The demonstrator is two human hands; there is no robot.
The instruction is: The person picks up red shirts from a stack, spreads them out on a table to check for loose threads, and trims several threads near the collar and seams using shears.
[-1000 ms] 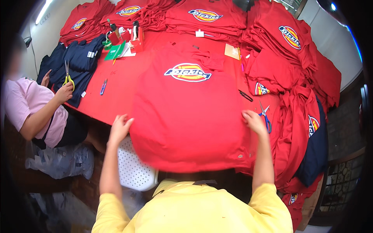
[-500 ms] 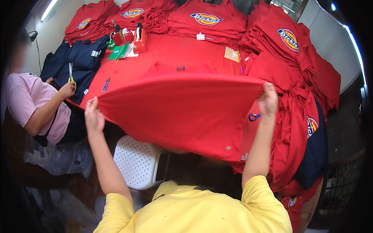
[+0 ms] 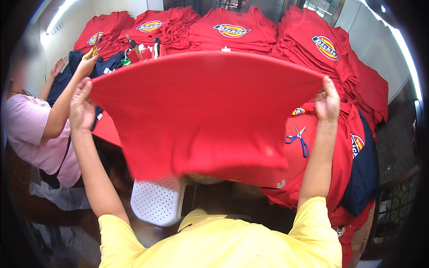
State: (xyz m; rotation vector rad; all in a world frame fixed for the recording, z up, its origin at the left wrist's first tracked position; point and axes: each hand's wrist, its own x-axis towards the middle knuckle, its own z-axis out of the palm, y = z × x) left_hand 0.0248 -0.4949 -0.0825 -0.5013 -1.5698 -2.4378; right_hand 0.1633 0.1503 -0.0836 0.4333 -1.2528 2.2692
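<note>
A red T-shirt (image 3: 201, 107) is stretched taut in the air between my hands, its upper edge bowed and its lower part hanging loose and slightly blurred. My left hand (image 3: 82, 109) pinches one end of that edge, and my right hand (image 3: 327, 100) grips the other end. Just inside my right forearm, blue-handled scissors (image 3: 298, 139) lie with parted blades on red cloth. The shirt hides most of the table's middle.
Stacks of red printed shirts (image 3: 237, 38) line the table's back, with another pile (image 3: 330, 53) at right. Navy garments (image 3: 67, 85) lie at left, near a co-worker in pink (image 3: 33, 116) raising yellow-handled scissors (image 3: 91, 52). A white perforated stool (image 3: 156, 203) stands below.
Both my hands have risen and spread wider, lifting the red T-shirt off the table. The blue scissors have come into fuller view. The co-worker has raised the yellow-handled scissors.
</note>
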